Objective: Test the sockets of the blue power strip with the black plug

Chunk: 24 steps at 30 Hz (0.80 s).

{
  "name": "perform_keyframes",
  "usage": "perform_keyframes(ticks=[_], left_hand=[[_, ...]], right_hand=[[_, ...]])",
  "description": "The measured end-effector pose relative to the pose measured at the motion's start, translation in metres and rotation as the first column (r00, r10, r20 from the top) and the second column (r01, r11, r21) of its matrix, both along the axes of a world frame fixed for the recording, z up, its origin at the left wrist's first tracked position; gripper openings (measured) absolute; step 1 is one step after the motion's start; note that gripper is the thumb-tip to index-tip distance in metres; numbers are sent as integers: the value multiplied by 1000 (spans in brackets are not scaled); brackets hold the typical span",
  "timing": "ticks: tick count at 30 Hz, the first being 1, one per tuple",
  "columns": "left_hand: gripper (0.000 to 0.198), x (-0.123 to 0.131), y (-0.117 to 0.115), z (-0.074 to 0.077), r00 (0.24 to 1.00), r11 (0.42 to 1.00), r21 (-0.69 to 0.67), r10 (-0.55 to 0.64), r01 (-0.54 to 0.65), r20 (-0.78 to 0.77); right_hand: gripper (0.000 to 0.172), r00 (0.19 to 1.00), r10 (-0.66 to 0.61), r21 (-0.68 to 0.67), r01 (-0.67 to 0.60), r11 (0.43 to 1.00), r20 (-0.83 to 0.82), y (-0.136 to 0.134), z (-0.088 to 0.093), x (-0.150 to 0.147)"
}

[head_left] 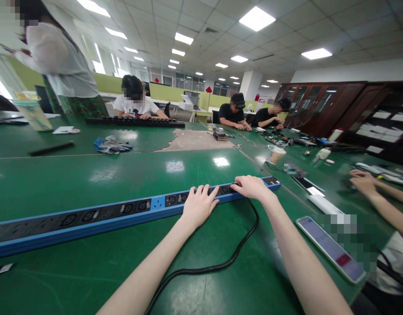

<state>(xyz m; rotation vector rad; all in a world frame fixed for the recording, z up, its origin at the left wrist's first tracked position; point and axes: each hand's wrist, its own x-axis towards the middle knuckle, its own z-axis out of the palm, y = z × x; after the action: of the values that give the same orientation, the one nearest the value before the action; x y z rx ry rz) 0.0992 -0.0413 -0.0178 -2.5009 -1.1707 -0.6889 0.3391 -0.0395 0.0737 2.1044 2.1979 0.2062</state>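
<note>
A long blue-and-black power strip (158,203) with several sockets lies slantwise across the green table. My left hand (199,203) rests on it with fingers spread, holding nothing. Near the strip's right end, the fingers of my right hand (250,186) are closed at the end of a black power cord (217,267). My fingers hide that end, so I cannot tell whether it sits in a socket. From under my right hand the cord curves down over the table toward the bottom edge.
A phone (331,249) lies right of my right forearm. Beside it, a co-worker's hands (363,183) reach in. Gloves (111,144), a patterned cup (33,113) and a dark bar (52,148) lie beyond the strip. Other people sit at the far side behind a black strip (136,122).
</note>
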Motion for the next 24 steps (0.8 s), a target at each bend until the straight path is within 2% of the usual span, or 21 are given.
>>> perform_keyframes(ticks=[8, 15, 24], left_hand=[[53, 1, -2, 1, 1000, 1000, 1, 12, -12, -12], [52, 2, -1, 0, 1000, 1000, 8, 15, -14, -21], [53, 2, 1, 1, 1000, 1000, -21, -10, 9, -11]], right_hand=[[44, 998, -15, -10, 14, 1000, -61, 2, -4, 1], [44, 999, -29, -23, 28, 999, -45, 3, 0, -2], [49, 998, -59, -2, 59, 998, 0, -9, 1, -12]])
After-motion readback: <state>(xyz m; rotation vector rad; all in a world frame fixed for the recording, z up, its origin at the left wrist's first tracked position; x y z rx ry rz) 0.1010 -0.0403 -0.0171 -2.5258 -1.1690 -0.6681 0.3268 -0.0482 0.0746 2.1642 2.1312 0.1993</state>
